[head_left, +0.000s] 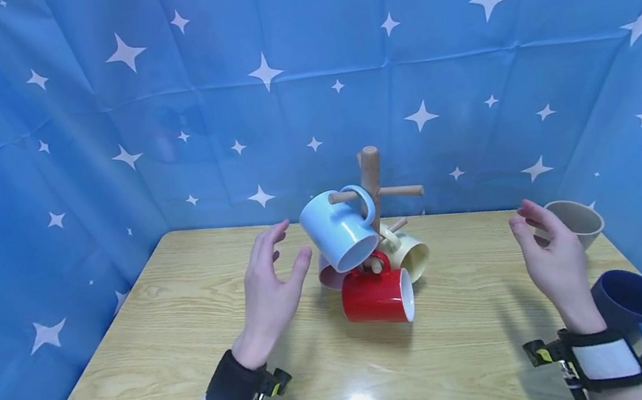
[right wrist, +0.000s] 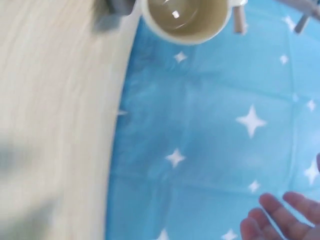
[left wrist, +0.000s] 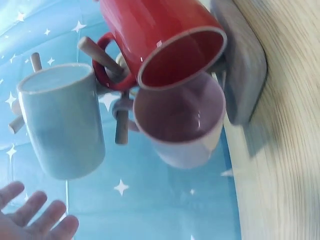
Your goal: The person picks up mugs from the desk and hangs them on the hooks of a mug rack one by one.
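Observation:
A wooden mug tree (head_left: 371,169) holds several mugs by their handles. The light blue mug (head_left: 335,229) hangs tilted on an upper peg, with the red mug (head_left: 372,299) lower at the front. Behind these hang a pink mug (left wrist: 175,142), partly hidden in the head view, and a cream mug (right wrist: 190,32). My left hand (head_left: 272,286) is raised just left of the light blue mug, fingers spread and apart from it. Over the right side of the table, my right hand (head_left: 557,263) holds nothing, its fingers loosely bent.
A beige-grey mug (head_left: 581,221) stands at the back right, partly behind my right hand. Closer, a navy mug (head_left: 634,300) is partly covered by my right wrist. The wooden table (head_left: 147,342) meets a blue star-patterned curtain (head_left: 323,22) behind and at the sides.

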`<state>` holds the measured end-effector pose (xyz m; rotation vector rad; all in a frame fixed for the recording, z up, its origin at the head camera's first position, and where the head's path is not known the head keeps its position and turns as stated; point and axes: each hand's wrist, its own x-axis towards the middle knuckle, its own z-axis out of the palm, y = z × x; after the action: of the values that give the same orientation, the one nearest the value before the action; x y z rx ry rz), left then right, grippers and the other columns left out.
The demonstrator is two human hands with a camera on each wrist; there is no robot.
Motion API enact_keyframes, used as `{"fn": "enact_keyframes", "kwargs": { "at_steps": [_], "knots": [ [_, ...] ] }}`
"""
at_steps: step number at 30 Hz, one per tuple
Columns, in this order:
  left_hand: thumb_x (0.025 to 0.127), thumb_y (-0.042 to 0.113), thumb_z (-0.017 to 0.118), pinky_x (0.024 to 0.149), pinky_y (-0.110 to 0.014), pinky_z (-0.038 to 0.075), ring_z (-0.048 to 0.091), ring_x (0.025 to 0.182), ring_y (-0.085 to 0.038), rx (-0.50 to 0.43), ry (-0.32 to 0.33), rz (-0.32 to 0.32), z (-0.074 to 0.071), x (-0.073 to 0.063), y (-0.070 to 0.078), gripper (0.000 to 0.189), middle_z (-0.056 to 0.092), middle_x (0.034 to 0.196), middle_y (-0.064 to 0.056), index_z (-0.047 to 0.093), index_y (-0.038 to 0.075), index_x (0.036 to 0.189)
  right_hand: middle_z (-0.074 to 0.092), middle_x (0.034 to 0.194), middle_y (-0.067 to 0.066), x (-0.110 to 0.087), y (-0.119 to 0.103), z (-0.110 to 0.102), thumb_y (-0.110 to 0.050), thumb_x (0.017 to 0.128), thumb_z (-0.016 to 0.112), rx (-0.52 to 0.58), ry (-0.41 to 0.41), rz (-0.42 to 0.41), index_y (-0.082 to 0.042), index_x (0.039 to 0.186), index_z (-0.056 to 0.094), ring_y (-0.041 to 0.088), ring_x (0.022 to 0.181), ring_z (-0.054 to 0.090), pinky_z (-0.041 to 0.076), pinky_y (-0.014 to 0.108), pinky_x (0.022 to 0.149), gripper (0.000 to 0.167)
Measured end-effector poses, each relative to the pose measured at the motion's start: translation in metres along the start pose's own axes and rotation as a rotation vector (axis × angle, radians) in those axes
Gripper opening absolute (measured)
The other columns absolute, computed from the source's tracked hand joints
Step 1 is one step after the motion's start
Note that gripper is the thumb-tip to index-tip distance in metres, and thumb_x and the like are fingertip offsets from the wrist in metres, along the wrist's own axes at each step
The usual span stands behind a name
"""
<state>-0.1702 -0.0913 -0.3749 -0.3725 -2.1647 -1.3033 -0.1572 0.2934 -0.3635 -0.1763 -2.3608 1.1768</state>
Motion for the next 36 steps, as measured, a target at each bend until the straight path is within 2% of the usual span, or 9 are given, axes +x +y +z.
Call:
{"fn": "enact_keyframes", "kwargs": {
  "at_steps": [2, 4, 6, 11, 18, 28, 36],
  "knots": [
    [0.099, 0.022, 0.073, 0.106, -0.055, 0.056, 0.06, 0.132, -0.035, 0.038, -0.018, 0.025, -0.003, 0.0, -0.001, 0.054, 0.061, 0.146, -0.016, 0.057, 0.006, 0.147, 0.05, 0.159, 0.026, -0.001, 0.01, -0.002, -0.032, 0.112, 0.051, -0.004, -0.001, 0.039, -0.005, 0.161, 0.04, 0.043, 0.147, 0.049, 0.048, 0.041, 0.118, 0.057],
    [0.098, 0.022, 0.074, 0.104, -0.054, 0.056, 0.061, 0.131, -0.034, 0.066, -0.038, 0.044, -0.006, 0.001, -0.003, 0.052, 0.063, 0.144, -0.016, 0.058, 0.006, 0.145, 0.043, 0.163, 0.029, -0.001, 0.019, -0.004, -0.031, 0.112, 0.049, -0.01, -0.006, 0.066, -0.003, 0.163, 0.034, 0.048, 0.151, 0.042, 0.041, 0.063, 0.12, 0.061],
    [0.098, 0.022, 0.074, 0.104, -0.054, 0.057, 0.062, 0.129, -0.034, 0.085, -0.056, 0.057, -0.009, 0.002, -0.005, 0.051, 0.064, 0.143, -0.015, 0.059, 0.006, 0.144, 0.038, 0.165, 0.032, -0.001, 0.027, -0.004, -0.029, 0.112, 0.049, -0.006, 0.0, 0.083, 0.0, 0.164, 0.029, 0.051, 0.153, 0.037, 0.034, 0.069, 0.121, 0.063],
    [0.098, 0.023, 0.074, 0.104, -0.053, 0.057, 0.064, 0.127, -0.034, 0.096, -0.083, 0.063, -0.016, 0.004, -0.005, 0.049, 0.067, 0.141, -0.015, 0.061, 0.007, 0.143, 0.032, 0.165, 0.036, 0.0, 0.039, -0.004, -0.029, 0.111, 0.049, -0.028, 0.044, 0.138, 0.003, 0.164, 0.025, 0.056, 0.153, 0.031, 0.026, 0.072, 0.125, 0.067],
    [0.098, 0.021, 0.074, 0.101, -0.055, 0.058, 0.065, 0.125, -0.034, 0.086, -0.08, 0.079, -0.016, 0.005, -0.006, 0.046, 0.068, 0.138, -0.015, 0.062, 0.007, 0.14, 0.025, 0.164, 0.039, -0.003, 0.049, -0.002, -0.029, 0.109, 0.051, -0.069, 0.092, 0.189, 0.003, 0.165, 0.019, 0.058, 0.151, 0.027, 0.026, 0.074, 0.122, 0.072],
    [0.098, 0.02, 0.074, 0.1, -0.054, 0.059, 0.066, 0.124, -0.033, 0.087, -0.077, 0.094, -0.016, 0.004, -0.006, 0.044, 0.069, 0.137, -0.015, 0.064, 0.007, 0.138, 0.008, 0.17, 0.036, -0.002, 0.057, 0.001, -0.034, 0.108, 0.049, -0.022, 0.087, 0.281, 0.002, 0.167, 0.005, 0.057, 0.157, 0.016, 0.021, 0.073, 0.126, 0.082],
    [0.098, 0.019, 0.074, 0.1, -0.055, 0.058, 0.066, 0.124, -0.033, 0.083, -0.08, 0.085, -0.016, 0.004, -0.007, 0.044, 0.069, 0.137, -0.015, 0.064, 0.005, 0.138, 0.006, 0.17, 0.036, 0.0, 0.063, 0.0, -0.036, 0.106, 0.049, 0.022, 0.066, 0.321, -0.002, 0.168, 0.004, 0.057, 0.158, 0.014, 0.019, 0.073, 0.127, 0.084]
  ]
}}
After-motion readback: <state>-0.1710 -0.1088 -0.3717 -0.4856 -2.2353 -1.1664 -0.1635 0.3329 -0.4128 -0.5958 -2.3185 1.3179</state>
